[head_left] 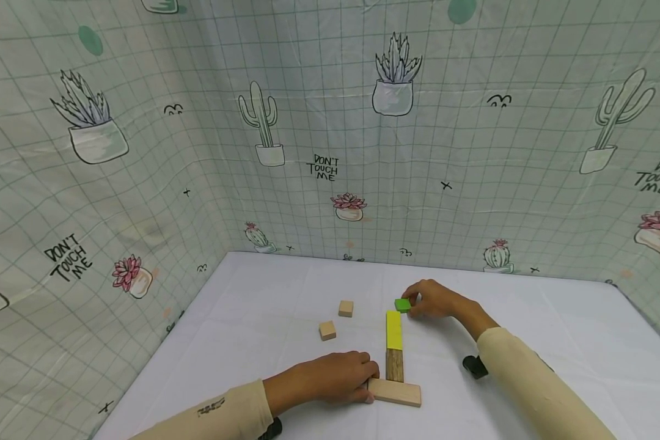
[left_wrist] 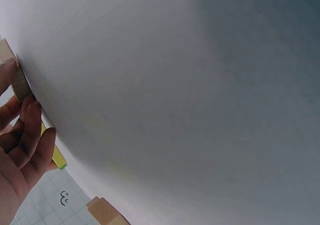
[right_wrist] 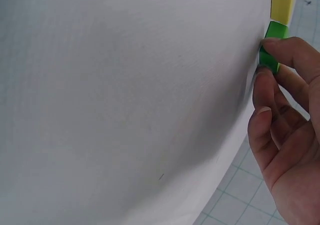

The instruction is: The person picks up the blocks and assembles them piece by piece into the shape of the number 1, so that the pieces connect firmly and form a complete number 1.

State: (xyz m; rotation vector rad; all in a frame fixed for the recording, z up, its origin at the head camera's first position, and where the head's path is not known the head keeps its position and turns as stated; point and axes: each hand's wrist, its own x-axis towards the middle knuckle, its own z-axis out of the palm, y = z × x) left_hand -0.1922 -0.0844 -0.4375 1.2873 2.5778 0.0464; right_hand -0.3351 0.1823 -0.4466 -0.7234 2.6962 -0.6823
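My right hand (head_left: 433,299) pinches a small green block (head_left: 403,305) at the far end of a yellow block (head_left: 394,330); the right wrist view shows thumb and fingers on the green block (right_wrist: 274,46). A dark brown wooden block (head_left: 395,365) continues the line from the yellow one toward me. Across its near end lies a long pale wooden block (head_left: 396,392), forming a T shape. My left hand (head_left: 335,377) grips the left end of this pale block, with the thumb on its near side. In the left wrist view the pale block (left_wrist: 20,85) sits between thumb and fingers.
Two small pale wooden cubes lie left of the line, one cube (head_left: 346,308) farther back and another cube (head_left: 327,330) nearer. A white cloth (head_left: 253,305) covers the table. Behind it hangs a cactus-print curtain (head_left: 308,122).
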